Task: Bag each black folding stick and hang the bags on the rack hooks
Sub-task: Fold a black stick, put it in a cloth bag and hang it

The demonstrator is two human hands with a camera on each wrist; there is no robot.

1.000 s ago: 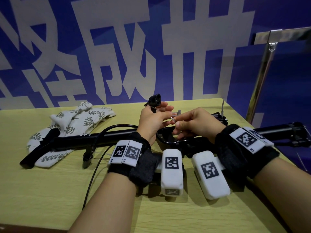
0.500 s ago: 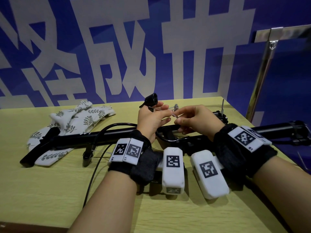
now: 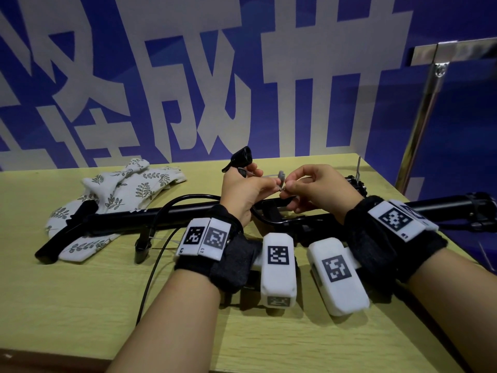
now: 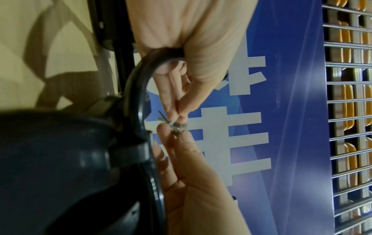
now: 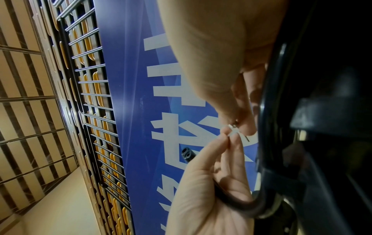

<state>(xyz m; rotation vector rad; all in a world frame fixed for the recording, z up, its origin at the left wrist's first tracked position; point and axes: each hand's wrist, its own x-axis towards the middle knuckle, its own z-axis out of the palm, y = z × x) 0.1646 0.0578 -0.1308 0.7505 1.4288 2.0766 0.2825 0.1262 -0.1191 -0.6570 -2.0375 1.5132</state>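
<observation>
A long black folding stick (image 3: 166, 215) lies across the yellow table (image 3: 80, 292), its left end on a leaf-print cloth bag (image 3: 121, 189). Both hands are raised over its middle. My left hand (image 3: 270, 184) pinches a small plastic tie (image 3: 281, 175) and also holds the stick's black cord (image 4: 136, 76) in its palm; the cord's black toggle (image 3: 242, 157) sticks up above its fingers. My right hand (image 3: 289, 187) pinches the same small plastic tie (image 4: 173, 125) from the other side. In the right wrist view the small plastic tie (image 5: 233, 128) sits between both sets of fingertips.
A blue banner wall stands right behind the table. A shiny metal rack post (image 3: 419, 125) rises at the right, and a wire grid rack (image 4: 352, 111) shows in the wrist views. A thin metal pin (image 3: 359, 168) stands at the table's far right. The stick's right end (image 3: 478, 208) overhangs the edge.
Both hands stay together over the stick. They and the tie have risen slightly, and the black toggle has tipped to the left.
</observation>
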